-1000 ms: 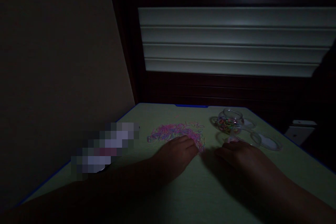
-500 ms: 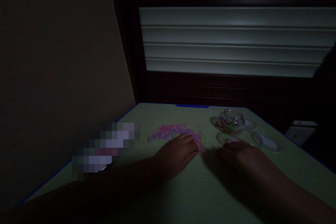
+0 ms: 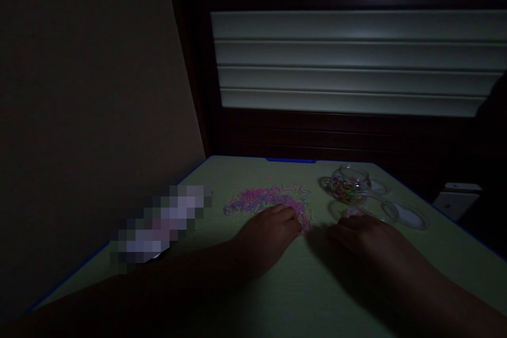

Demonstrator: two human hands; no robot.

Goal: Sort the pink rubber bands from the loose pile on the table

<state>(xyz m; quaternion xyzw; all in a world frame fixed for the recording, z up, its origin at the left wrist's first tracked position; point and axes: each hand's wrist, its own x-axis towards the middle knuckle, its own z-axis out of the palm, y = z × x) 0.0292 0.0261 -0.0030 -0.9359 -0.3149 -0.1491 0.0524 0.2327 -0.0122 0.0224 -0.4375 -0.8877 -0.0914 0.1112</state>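
Observation:
A spread of small pink, purple and pale rubber bands [image 3: 253, 198] lies mid-table. My left hand [image 3: 273, 235] rests at its near right edge, fingers curled down and closed; what they pinch, if anything, is hidden. To the right, my right hand [image 3: 364, 235] is low over the table with its fingers bent and together, their tips out of sight. Just beyond it is a clear container [image 3: 378, 207], apparently on its side, with something pinkish near the knuckles. Behind stands an upright round clear jar [image 3: 350, 185] partly filled with multicoloured bands.
The pale green table [image 3: 301, 285] has a blue edge. A clear round lid-like piece [image 3: 410, 216] lies at the right. On the left is a blurred-out flat object [image 3: 162, 227]. A white box [image 3: 455, 200] sits beyond the right edge. The room is dark.
Almost nothing differs. Both hands keep their places, with a very slight shift of the whole view; my left fingers have moved a touch at the edge of the bands.

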